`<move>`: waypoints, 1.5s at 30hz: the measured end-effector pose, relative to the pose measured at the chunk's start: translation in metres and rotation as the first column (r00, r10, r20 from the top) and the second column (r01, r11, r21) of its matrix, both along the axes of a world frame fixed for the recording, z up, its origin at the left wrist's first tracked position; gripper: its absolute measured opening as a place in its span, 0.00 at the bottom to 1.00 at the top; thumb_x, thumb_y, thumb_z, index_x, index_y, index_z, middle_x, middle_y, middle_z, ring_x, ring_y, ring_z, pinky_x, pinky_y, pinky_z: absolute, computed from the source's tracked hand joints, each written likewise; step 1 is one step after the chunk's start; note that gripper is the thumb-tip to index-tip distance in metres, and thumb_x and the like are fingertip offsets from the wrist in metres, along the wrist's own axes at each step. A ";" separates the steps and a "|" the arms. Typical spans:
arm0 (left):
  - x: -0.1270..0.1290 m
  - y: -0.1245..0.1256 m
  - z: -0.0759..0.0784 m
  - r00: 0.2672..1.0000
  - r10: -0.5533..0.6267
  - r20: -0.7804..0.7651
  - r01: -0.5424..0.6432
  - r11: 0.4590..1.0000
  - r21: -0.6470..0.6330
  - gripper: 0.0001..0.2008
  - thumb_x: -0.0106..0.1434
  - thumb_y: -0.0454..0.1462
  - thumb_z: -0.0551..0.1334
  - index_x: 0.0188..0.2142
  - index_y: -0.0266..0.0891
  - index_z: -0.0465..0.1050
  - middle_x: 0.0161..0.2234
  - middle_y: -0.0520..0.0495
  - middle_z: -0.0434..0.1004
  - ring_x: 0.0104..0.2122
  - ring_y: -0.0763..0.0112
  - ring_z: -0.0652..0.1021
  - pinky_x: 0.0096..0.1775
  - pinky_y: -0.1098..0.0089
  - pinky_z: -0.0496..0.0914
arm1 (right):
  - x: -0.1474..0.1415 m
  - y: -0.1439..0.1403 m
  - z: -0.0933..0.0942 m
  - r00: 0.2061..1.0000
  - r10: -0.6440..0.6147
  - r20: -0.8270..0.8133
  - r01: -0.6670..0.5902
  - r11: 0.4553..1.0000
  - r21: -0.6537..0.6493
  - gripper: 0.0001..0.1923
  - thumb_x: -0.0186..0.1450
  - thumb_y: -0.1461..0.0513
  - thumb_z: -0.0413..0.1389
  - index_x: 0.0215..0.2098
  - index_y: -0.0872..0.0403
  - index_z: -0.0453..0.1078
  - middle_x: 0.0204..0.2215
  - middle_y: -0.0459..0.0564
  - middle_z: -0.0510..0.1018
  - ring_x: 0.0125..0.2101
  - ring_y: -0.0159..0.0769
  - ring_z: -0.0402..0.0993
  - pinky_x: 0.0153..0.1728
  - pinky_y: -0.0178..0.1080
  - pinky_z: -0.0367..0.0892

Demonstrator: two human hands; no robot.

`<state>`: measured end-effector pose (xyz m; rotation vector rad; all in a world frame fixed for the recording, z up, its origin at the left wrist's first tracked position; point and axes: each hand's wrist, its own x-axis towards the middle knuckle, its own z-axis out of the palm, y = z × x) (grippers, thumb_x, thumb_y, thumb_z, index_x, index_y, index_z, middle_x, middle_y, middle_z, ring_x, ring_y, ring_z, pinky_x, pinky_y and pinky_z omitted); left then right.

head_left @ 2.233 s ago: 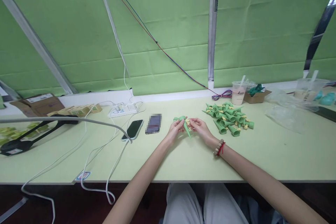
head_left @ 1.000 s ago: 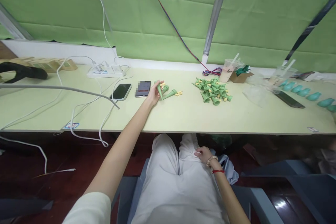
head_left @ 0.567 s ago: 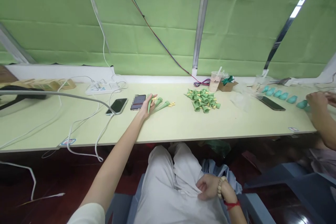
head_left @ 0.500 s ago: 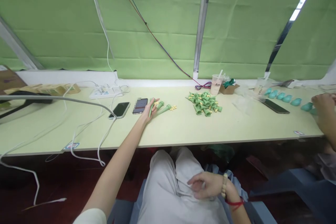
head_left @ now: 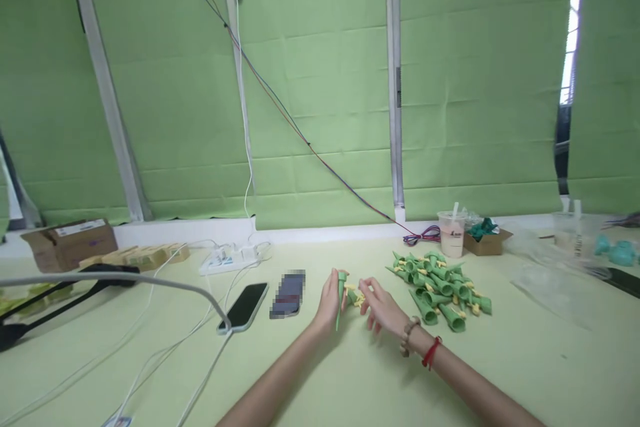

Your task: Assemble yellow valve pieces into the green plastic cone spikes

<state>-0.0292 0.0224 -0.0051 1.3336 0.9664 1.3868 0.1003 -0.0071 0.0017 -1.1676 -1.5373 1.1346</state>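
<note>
Left hand (head_left: 329, 300) gripped a green spike (head_left: 341, 293); open right hand (head_left: 383, 307) reached in mid-table, where a fumble risked dropping the yellow fitting (head_left: 358, 298).

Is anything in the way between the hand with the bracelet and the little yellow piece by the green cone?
Nothing visible. The right hand has its fingertips right at the yellow piece, beside the green cone held upright in the left hand. The pile of green cones lies off to the right.

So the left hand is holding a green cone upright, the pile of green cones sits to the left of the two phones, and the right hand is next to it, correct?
Not quite. In the head view the pile of green cones lies right of the two phones, past the right hand. The left hand does hold a green cone upright.
</note>
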 end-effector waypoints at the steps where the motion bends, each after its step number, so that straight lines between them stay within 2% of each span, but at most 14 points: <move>1: 0.002 0.001 -0.003 0.999 0.029 0.015 -0.029 1.000 0.010 0.30 0.53 0.61 0.47 0.36 0.37 0.64 0.17 0.58 0.55 0.14 0.81 0.57 0.17 0.77 0.51 | -0.004 0.010 -0.006 0.999 -0.010 0.037 0.008 0.998 0.058 0.23 0.60 0.43 0.41 0.31 0.53 0.59 0.17 0.40 0.64 0.12 0.27 0.59 0.15 0.32 0.55; 3: 0.006 0.002 -0.010 0.997 0.073 0.011 -0.073 0.997 0.032 0.28 0.55 0.59 0.47 0.36 0.38 0.64 0.18 0.57 0.55 0.15 0.80 0.58 0.18 0.77 0.53 | -0.010 0.024 -0.015 0.996 -0.077 0.040 0.069 0.983 0.171 0.23 0.60 0.44 0.41 0.20 0.53 0.56 0.13 0.40 0.59 0.15 0.27 0.56 0.18 0.32 0.54; 6: 0.010 -0.003 -0.015 0.995 0.095 -0.040 -0.093 0.995 0.045 0.26 0.57 0.58 0.47 0.38 0.39 0.64 0.21 0.56 0.56 0.17 0.79 0.60 0.19 0.76 0.55 | -0.014 0.032 -0.024 0.993 -0.119 -0.024 0.121 0.982 0.142 0.22 0.59 0.46 0.43 0.16 0.52 0.51 0.12 0.40 0.55 0.16 0.27 0.52 0.19 0.33 0.50; 8: 0.012 -0.010 -0.015 0.996 0.031 -0.084 -0.024 0.995 0.092 0.24 0.58 0.56 0.47 0.37 0.39 0.63 0.23 0.54 0.60 0.19 0.78 0.61 0.22 0.75 0.58 | -0.015 0.031 -0.026 0.993 -0.091 -0.071 0.096 0.993 0.063 0.22 0.58 0.47 0.42 0.15 0.52 0.50 0.11 0.39 0.52 0.14 0.27 0.49 0.18 0.33 0.47; 10: 0.013 -0.017 -0.014 0.987 -0.060 -0.148 0.074 0.993 0.089 0.23 0.59 0.56 0.47 0.39 0.40 0.61 0.18 0.57 0.55 0.16 0.78 0.58 0.21 0.75 0.57 | -0.015 0.025 -0.027 0.989 -0.086 -0.116 0.090 0.996 0.028 0.22 0.58 0.48 0.42 0.13 0.51 0.48 0.10 0.39 0.49 0.13 0.26 0.45 0.17 0.33 0.45; 13: 0.015 -0.026 -0.013 0.973 -0.150 -0.175 0.173 0.977 0.127 0.23 0.56 0.56 0.52 0.39 0.40 0.59 0.19 0.58 0.55 0.18 0.78 0.58 0.22 0.76 0.57 | -0.016 0.013 -0.025 0.971 -0.174 -0.164 0.184 0.982 0.050 0.21 0.56 0.52 0.44 0.11 0.51 0.43 0.09 0.38 0.46 0.13 0.25 0.43 0.16 0.33 0.44; 18: 0.021 -0.036 -0.010 0.980 -0.150 -0.130 0.153 0.988 0.009 0.21 0.59 0.53 0.50 0.43 0.41 0.56 0.21 0.58 0.56 0.18 0.80 0.59 0.21 0.77 0.55 | -0.014 0.003 -0.015 0.946 -0.239 -0.218 0.258 0.964 0.063 0.20 0.54 0.57 0.46 0.08 0.51 0.46 0.06 0.39 0.48 0.11 0.25 0.48 0.14 0.32 0.46; 22: 0.025 -0.040 -0.007 0.971 -0.213 -0.105 0.204 0.974 -0.095 0.23 0.59 0.52 0.53 0.48 0.43 0.53 0.18 0.60 0.54 0.16 0.81 0.57 0.18 0.79 0.51 | -0.010 0.003 -0.015 0.922 -0.264 -0.283 0.281 0.959 0.023 0.20 0.53 0.58 0.47 0.07 0.52 0.49 0.05 0.40 0.53 0.10 0.25 0.51 0.14 0.32 0.48; 28: 0.024 -0.039 -0.006 0.929 -0.349 -0.122 0.338 0.935 -0.104 0.29 0.60 0.49 0.54 0.56 0.43 0.47 0.22 0.57 0.64 0.11 0.85 0.54 0.14 0.78 0.47 | -0.003 0.009 -0.018 0.879 -0.316 -0.356 0.278 0.948 -0.154 0.20 0.53 0.56 0.48 0.08 0.52 0.50 0.05 0.39 0.53 0.10 0.24 0.50 0.14 0.31 0.46; 34: 0.022 -0.038 -0.008 0.936 -0.305 -0.178 0.299 0.952 -0.061 0.31 0.59 0.43 0.57 0.59 0.44 0.47 0.26 0.54 0.70 0.12 0.87 0.57 0.14 0.79 0.50 | 0.000 0.007 -0.013 0.865 -0.357 -0.352 0.290 0.929 -0.228 0.21 0.55 0.54 0.47 0.08 0.52 0.49 0.05 0.38 0.51 0.10 0.24 0.47 0.14 0.32 0.46; 37: 0.021 -0.038 -0.007 0.920 -0.342 -0.190 0.336 0.940 -0.063 0.34 0.60 0.44 0.56 0.62 0.46 0.41 0.26 0.53 0.72 0.11 0.86 0.59 0.14 0.79 0.52 | 0.005 0.007 -0.012 0.879 -0.393 -0.269 0.373 0.920 -0.124 0.19 0.55 0.56 0.45 0.09 0.51 0.47 0.06 0.38 0.48 0.10 0.25 0.46 0.14 0.33 0.46; 41: 0.018 -0.035 0.000 0.869 -0.466 -0.166 0.450 0.884 -0.125 0.37 0.61 0.49 0.53 0.63 0.48 0.31 0.24 0.54 0.71 0.10 0.84 0.62 0.13 0.79 0.54 | 0.015 0.008 -0.011 0.870 -0.492 -0.023 0.476 0.830 0.290 0.20 0.55 0.57 0.43 0.09 0.51 0.43 0.07 0.40 0.47 0.12 0.26 0.46 0.17 0.34 0.43; 43: 0.016 -0.033 0.004 0.840 -0.517 -0.167 0.497 0.855 -0.147 0.37 0.60 0.50 0.53 0.63 0.47 0.34 0.22 0.54 0.71 0.09 0.83 0.62 0.13 0.79 0.54 | 0.018 0.009 -0.012 0.852 -0.522 0.047 0.458 0.784 0.418 0.21 0.56 0.57 0.42 0.08 0.52 0.43 0.07 0.42 0.48 0.12 0.26 0.46 0.18 0.35 0.43; 45: 0.014 -0.034 0.008 0.820 -0.550 -0.159 0.524 0.833 -0.178 0.36 0.59 0.51 0.53 0.62 0.45 0.39 0.21 0.54 0.71 0.08 0.83 0.61 0.12 0.80 0.51 | 0.020 0.009 -0.015 0.844 -0.529 0.091 0.432 0.770 0.470 0.22 0.58 0.58 0.40 0.08 0.52 0.42 0.06 0.42 0.49 0.11 0.26 0.47 0.18 0.35 0.43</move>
